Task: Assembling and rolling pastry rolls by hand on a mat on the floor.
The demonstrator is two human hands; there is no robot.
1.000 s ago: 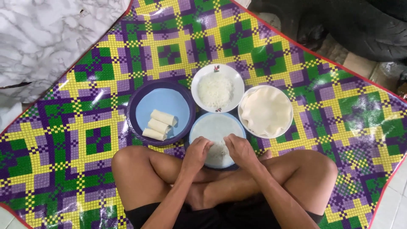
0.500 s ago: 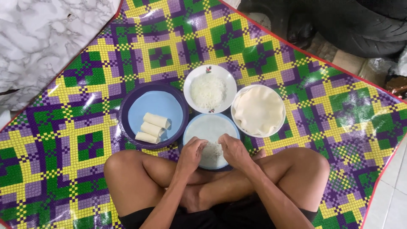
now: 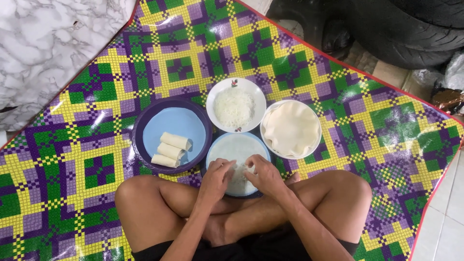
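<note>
I sit cross-legged on a checked mat. My left hand (image 3: 216, 177) and my right hand (image 3: 263, 175) rest side by side on a thin white wrapper (image 3: 237, 153) spread on a light blue plate (image 3: 218, 148) in front of my legs. Fingers of both hands pinch the near part of the wrapper around a small heap of white filling. To the left, a purple-rimmed blue plate (image 3: 147, 124) carries three finished white rolls (image 3: 170, 149). Behind, a white bowl (image 3: 214, 99) holds white noodles (image 3: 235, 107), and a white dish (image 3: 311, 145) holds stacked wrappers (image 3: 290, 127).
The purple, yellow and green checked mat (image 3: 87, 159) covers the floor. A white marble-patterned sheet (image 3: 53, 38) lies at the upper left. Dark tyres (image 3: 411, 29) stand at the upper right, a dark bag (image 3: 447, 99) beside them. Pale floor tiles (image 3: 447, 217) show at the right edge.
Both hands stay on the wrapper, fingers working slightly at its near part. The view has shifted a little; the plates have not moved.
</note>
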